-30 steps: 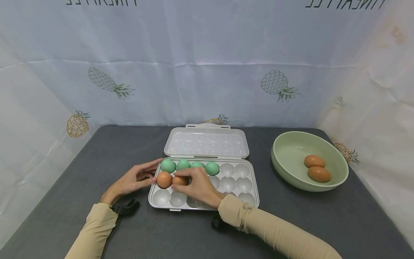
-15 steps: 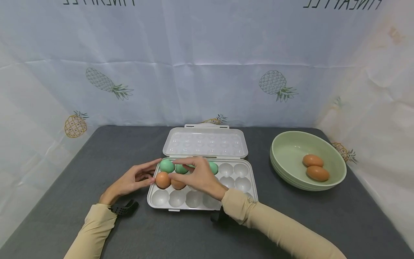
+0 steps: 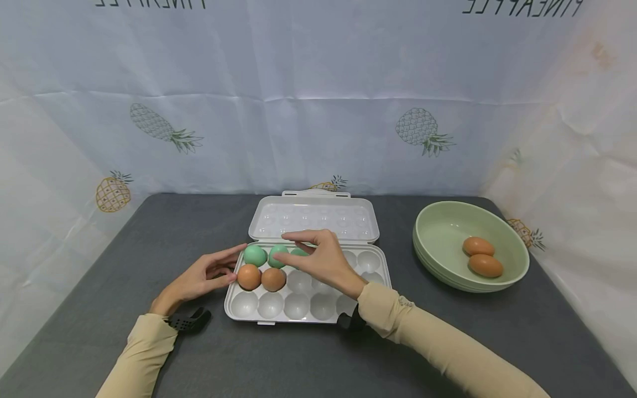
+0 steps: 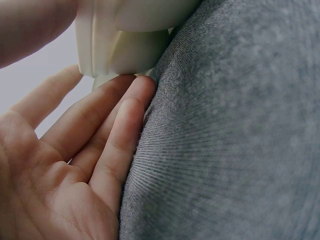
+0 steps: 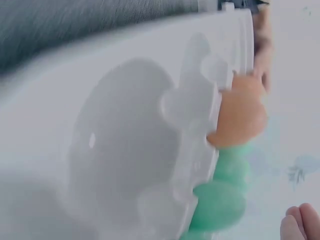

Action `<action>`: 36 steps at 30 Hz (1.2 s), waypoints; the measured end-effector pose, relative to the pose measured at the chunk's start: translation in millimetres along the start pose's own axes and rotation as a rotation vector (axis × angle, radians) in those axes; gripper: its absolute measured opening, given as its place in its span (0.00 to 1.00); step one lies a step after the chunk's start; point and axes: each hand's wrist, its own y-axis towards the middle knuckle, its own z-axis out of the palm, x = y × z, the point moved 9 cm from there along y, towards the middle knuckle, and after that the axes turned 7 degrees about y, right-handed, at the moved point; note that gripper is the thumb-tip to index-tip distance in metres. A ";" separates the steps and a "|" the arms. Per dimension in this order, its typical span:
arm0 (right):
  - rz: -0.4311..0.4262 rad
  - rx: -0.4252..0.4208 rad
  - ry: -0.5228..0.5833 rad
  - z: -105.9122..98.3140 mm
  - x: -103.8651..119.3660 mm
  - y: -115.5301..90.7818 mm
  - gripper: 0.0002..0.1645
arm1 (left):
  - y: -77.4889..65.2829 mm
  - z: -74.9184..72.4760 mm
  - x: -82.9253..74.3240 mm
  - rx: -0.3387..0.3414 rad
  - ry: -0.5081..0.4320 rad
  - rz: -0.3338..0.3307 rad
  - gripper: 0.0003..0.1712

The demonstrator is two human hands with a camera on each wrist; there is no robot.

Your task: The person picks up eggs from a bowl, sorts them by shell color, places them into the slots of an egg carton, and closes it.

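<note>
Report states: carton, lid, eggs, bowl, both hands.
Egg carton: partly filled
Carton lid: swung open
Green eggs: in the back row, partly hidden by the right hand
Middle-row brown eggs: two, side by side
Light green bowl: upright
Bowl's brown eggs: two, lying side by side
Left hand: touching the carton's left end
Right hand: above the carton, fingers apart, holding nothing

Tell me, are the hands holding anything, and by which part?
Nothing: the right hand is empty; the left hand touches the tray at its left edge.

Eggs (image 3: pixel 249 277) in tray (image 3: pixel 296 305) on table (image 3: pixel 249 359), lid (image 3: pixel 314 218) behind, two eggs (image 3: pixel 485 266) in bowl (image 3: pixel 443 237) at right
</note>
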 end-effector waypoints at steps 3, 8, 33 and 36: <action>0.004 -0.037 -0.021 -14.5 0.6 -0.8 0.23 | 0.1 0.1 -1.2 -0.004 0.009 0.002 0.38; 0.016 -0.088 -0.045 -39.0 -2.1 -3.7 0.24 | 0.4 0.3 -4.9 -0.004 0.018 0.011 0.38; 0.069 -0.278 -0.236 -150.5 -8.9 -37.2 0.27 | 0.8 -0.1 -1.6 -0.009 0.021 -0.009 0.38; 0.093 -0.283 -0.250 -161.1 -10.7 -43.3 0.29 | -0.5 0.3 -1.2 -0.010 0.025 -0.010 0.38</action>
